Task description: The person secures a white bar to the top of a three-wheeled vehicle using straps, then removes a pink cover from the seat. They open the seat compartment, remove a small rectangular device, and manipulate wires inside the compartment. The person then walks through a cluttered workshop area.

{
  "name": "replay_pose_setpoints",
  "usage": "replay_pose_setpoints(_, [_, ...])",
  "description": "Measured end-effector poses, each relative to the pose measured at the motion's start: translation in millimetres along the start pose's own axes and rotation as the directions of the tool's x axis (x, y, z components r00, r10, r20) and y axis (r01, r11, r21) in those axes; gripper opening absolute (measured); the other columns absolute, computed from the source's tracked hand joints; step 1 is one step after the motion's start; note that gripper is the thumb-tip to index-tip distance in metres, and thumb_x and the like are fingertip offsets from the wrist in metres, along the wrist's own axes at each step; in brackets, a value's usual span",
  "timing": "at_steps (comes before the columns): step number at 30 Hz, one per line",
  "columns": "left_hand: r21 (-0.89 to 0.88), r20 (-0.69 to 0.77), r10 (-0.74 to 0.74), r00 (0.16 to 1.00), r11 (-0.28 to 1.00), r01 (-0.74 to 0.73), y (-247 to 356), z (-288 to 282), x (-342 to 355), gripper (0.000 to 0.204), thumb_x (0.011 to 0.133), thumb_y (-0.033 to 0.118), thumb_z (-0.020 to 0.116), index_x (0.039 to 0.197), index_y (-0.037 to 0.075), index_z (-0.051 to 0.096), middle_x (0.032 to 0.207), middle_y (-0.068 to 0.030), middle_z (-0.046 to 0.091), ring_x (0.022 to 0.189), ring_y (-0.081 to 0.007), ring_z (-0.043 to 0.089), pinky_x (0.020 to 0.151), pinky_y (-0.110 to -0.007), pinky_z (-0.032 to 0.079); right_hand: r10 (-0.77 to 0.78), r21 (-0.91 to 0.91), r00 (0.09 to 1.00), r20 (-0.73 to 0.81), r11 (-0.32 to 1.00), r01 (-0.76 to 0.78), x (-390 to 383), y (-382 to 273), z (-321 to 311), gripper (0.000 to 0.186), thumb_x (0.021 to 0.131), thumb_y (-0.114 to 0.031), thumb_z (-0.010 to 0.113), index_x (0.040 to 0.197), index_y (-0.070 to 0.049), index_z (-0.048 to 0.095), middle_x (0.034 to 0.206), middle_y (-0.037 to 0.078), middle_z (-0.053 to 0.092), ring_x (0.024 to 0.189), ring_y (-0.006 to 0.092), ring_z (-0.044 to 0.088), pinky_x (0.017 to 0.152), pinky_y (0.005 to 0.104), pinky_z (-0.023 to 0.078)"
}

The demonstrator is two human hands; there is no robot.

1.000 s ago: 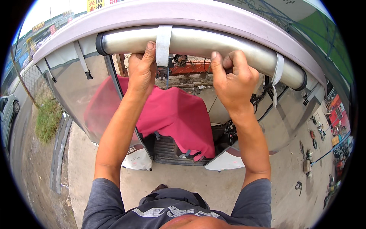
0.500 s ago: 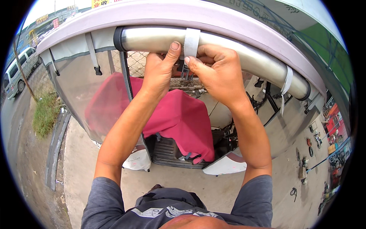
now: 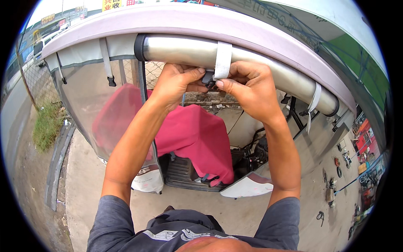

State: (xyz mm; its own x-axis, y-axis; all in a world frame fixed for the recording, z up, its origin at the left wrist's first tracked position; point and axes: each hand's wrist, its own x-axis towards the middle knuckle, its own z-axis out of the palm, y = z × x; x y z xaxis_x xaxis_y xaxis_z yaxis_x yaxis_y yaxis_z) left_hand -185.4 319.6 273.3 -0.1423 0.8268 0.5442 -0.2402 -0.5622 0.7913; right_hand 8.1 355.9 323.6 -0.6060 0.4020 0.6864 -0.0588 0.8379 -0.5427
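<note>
A rolled silver cover [image 3: 273,69] hangs beneath the pale pink canopy edge [image 3: 96,27], bound by a white middle strap [image 3: 223,54] and a right strap [image 3: 315,95]. My left hand [image 3: 178,84] is closed on a dark plastic buckle [image 3: 208,77] below the middle strap. My right hand [image 3: 249,88] is closed beside it, thumb and finger pinching the white strap's lower end by the buckle. A pink cloth [image 3: 193,143] drapes over the vehicle's seat area below, above a ribbed black floor mat [image 3: 179,172].
A clear side curtain [image 3: 75,92] hangs at left with straps. Beyond it are a fence, grass [image 3: 46,130], a road and a white van [image 3: 44,48]. Concrete ground [image 3: 88,176] surrounds the vehicle; tools and parts [image 3: 331,189] lie at right, near a green awning [image 3: 352,71].
My right hand has moved left from the bare roll to the middle strap. My left thumb has dropped off the roll onto the buckle below. The van has moved along the road.
</note>
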Motion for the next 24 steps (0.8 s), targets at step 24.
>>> replay_pose_setpoints(24, [-0.648,0.148,-0.114,0.982,0.739,0.183,-40,-6,4,0.020,0.093,0.008,0.059,0.110,-0.002,0.054,0.103,-0.0127,0.063,0.089,-0.0204,0.065,0.078,-0.031,0.059,-0.144,-0.031,0.983,-0.110,0.989,0.141,-2,11,8,0.008,0.079,0.003,0.069,0.086,0.007,0.068,0.074,0.009,0.070,0.069,0.0110,0.068,0.061,0.0235,0.055])
